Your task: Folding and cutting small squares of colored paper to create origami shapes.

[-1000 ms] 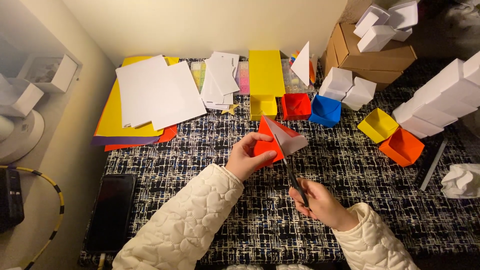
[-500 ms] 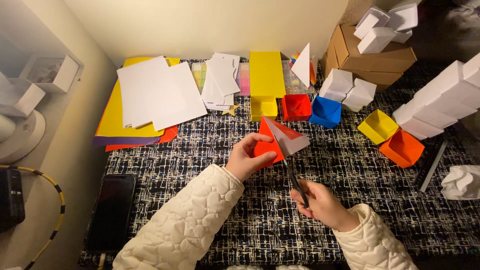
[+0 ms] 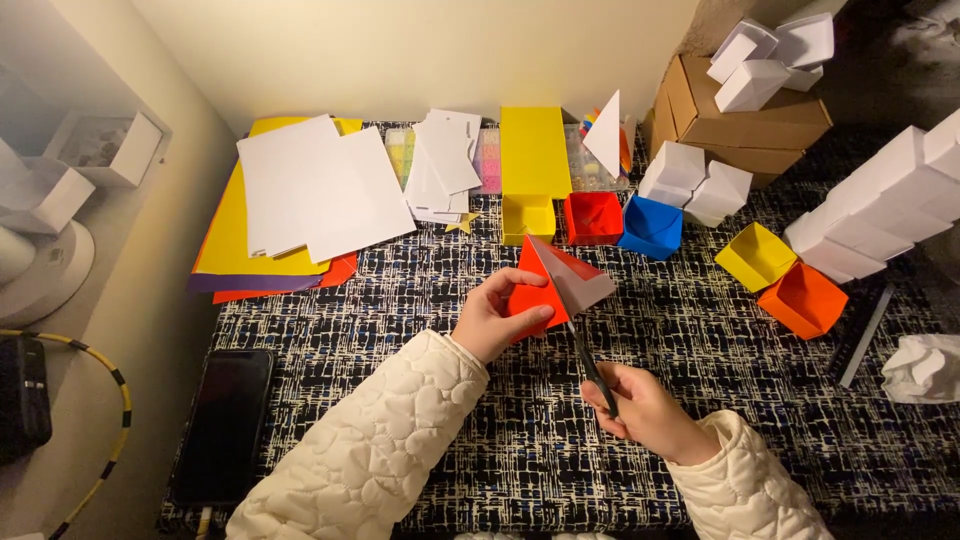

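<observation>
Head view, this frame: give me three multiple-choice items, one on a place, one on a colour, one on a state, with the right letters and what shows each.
1. Where does the dark phone lie?
A. at the cloth's near left edge
B. inside the cardboard box
C. on the white sheets

2. What colour is the folded paper in the left hand?
A. green
B. red
C. black

3. What is the right hand doing?
A. resting flat and empty
B. holding scissors at the paper
C. lifting a blue box

Answers: 1 A, it lies left of the left sleeve. 2 B, the left fingers pinch a red piece. 3 B, the blades reach up to the paper.
</observation>
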